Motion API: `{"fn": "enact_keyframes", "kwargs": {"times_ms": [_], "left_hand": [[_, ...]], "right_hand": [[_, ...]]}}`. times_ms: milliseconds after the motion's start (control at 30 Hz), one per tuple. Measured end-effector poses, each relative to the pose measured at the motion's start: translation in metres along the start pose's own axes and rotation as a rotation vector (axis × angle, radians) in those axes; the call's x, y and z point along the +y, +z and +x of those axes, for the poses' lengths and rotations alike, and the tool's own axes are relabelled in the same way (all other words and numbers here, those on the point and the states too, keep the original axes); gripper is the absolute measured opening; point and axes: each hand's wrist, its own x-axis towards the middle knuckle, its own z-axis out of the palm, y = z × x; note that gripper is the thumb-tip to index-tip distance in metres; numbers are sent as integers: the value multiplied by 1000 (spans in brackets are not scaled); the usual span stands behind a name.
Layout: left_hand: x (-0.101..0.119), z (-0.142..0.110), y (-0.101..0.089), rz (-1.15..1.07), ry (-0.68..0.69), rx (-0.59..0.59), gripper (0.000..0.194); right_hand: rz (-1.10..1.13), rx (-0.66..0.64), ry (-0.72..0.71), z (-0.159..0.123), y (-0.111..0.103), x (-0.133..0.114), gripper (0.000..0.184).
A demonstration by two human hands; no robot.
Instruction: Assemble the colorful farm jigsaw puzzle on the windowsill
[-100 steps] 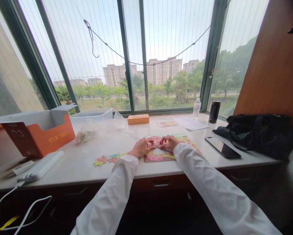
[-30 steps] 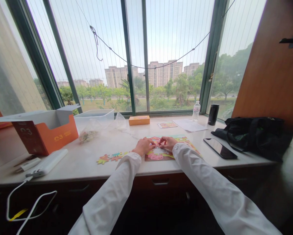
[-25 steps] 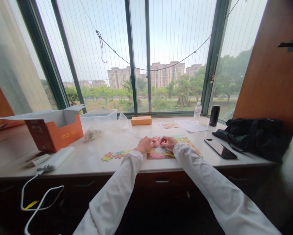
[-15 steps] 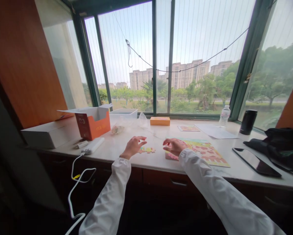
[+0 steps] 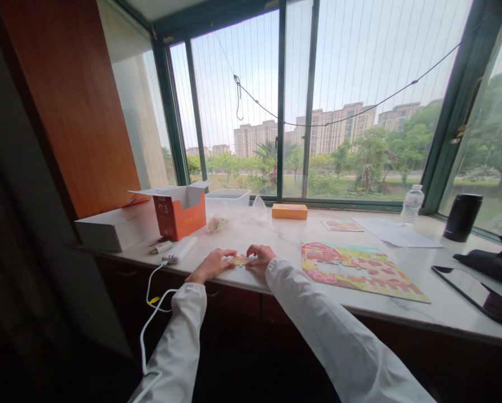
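Observation:
A small cluster of joined jigsaw puzzle pieces (image 5: 239,261) lies near the front of the table, between my two hands. My left hand (image 5: 212,265) has its fingers and thumb on the cluster's left end. From the other side, my right hand (image 5: 259,258) grips the right end with bent fingers, which partly cover it. To the right lies a mostly assembled jigsaw puzzle (image 5: 385,271) showing a red barn and brown-patched shapes. A gap shows the pale surface through its middle.
Behind are an orange box (image 5: 290,211), a clear plastic bag (image 5: 258,209), a white tub (image 5: 228,197) and an open red-orange carton (image 5: 179,218). A white power strip (image 5: 181,249) lies left. On the right are a picture card (image 5: 342,225), paper (image 5: 397,232), a bottle (image 5: 412,204), a black tumbler (image 5: 463,217) and a phone (image 5: 477,294).
My right hand has moved left, away from the large puzzle, to the small cluster. Both hands have closed onto the cluster's ends. The view has turned slightly left.

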Motion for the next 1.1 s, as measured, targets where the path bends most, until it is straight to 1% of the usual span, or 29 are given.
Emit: {"fn": "enact_keyframes", "kwargs": {"times_ms": [100, 200, 333, 467, 533, 567, 667, 767, 867, 967, 1033, 1100], "left_hand": [[2, -1, 0, -24, 6, 14, 48], [4, -1, 0, -27, 9, 21, 49], [-5, 4, 2, -3, 47, 29, 49], [-17, 12, 5, -3, 123, 145, 54], [-14, 17, 6, 6, 161, 181, 54], [-9, 20, 7, 10, 178, 189, 54], [20, 30, 13, 7, 229, 181, 51], [62, 46, 27, -6, 313, 156, 45], [106, 66, 51, -21, 419, 120, 44], [146, 87, 80, -47, 504, 82, 47], [167, 100, 98, -46, 543, 45, 47], [183, 111, 115, -42, 567, 2, 45]], "right_hand": [[18, -16, 7, 5, 4, 4, 32], [29, -35, 10, 7, 2, 4, 30], [11, -36, -30, 8, -4, -4, 32], [17, -1, -49, 7, -14, -11, 32], [15, 28, -53, 4, -23, -9, 30], [11, 39, -61, 1, -29, -7, 29], [2, 68, -89, -11, -55, 9, 27], [-5, 83, -93, -33, -89, 37, 28], [7, 94, -83, -64, -125, 72, 31], [55, 125, -64, -100, -156, 107, 31], [74, 137, -27, -122, -172, 126, 32], [85, 134, 5, -141, -180, 141, 32]]}}
